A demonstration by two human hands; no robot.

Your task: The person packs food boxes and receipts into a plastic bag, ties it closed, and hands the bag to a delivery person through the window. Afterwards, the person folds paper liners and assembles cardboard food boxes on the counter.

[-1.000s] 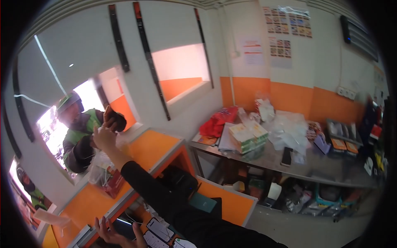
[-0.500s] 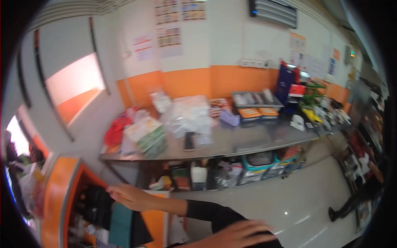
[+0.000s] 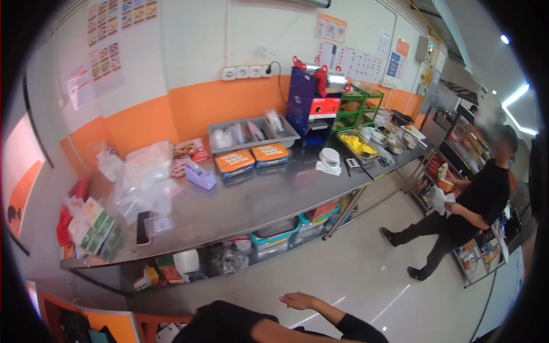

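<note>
My right hand (image 3: 297, 300) is low in the view, above the pale tiled floor (image 3: 343, 274). Its fingers are loosely bent and a little apart, and I see nothing held in it. Of my left arm, a black sleeve (image 3: 226, 321) and part of the bare forearm (image 3: 280, 331) show at the bottom edge; the left hand itself is out of frame. Nearest my arms, at the lower left, is an orange cabinet (image 3: 111, 324) with dark items inside. Neither arm touches the steel table (image 3: 229, 220) in front of me.
On the table are a phone (image 3: 144, 228), plastic bags (image 3: 143, 177), a purple tape dispenser (image 3: 200, 176), orange boxes (image 3: 234, 162), a grey tray (image 3: 286, 136), a blue machine (image 3: 303, 103) and a white scale (image 3: 329, 159). A person in black (image 3: 486, 191) stands at right by shelves, holding something white.
My view has swung right, bringing the person and far table end closer in. My right hand has come away from the orange cabinet; my left hand has dropped out of frame.
</note>
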